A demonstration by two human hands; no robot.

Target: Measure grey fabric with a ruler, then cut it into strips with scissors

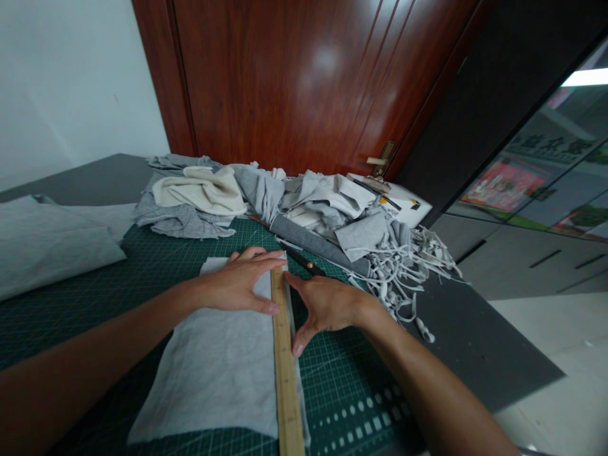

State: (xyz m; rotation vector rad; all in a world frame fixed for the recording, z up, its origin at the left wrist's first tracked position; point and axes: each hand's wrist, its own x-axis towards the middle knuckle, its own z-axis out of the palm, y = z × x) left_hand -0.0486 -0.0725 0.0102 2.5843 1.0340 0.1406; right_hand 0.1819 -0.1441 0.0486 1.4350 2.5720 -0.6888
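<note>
A light grey piece of fabric (pixel 223 370) lies flat on a green cutting mat (pixel 156 263). Along its right side runs a wooden ruler (pixel 287 380), leaving a narrow strip of cloth showing beyond it. My left hand (pixel 244 278) rests on the cloth near the far end, fingers spread, its thumb and fingertips at the ruler's left edge. On the other side, my right hand (pixel 325 310) has thumb and forefinger stretched apart against the ruler's right edge and the cloth strip. Just beyond that hand lies a black-handled tool (pixel 306 261), probably scissors, partly hidden.
Crumpled grey and cream fabric (pixel 199 193) is heaped at the back. Thin cloth strips (pixel 403 266) tangle at the right, beside a rolled dark grey fabric (pixel 316 244). More pale cloth (pixel 52 237) lies at left. A wooden door (pixel 294 82) stands behind the table.
</note>
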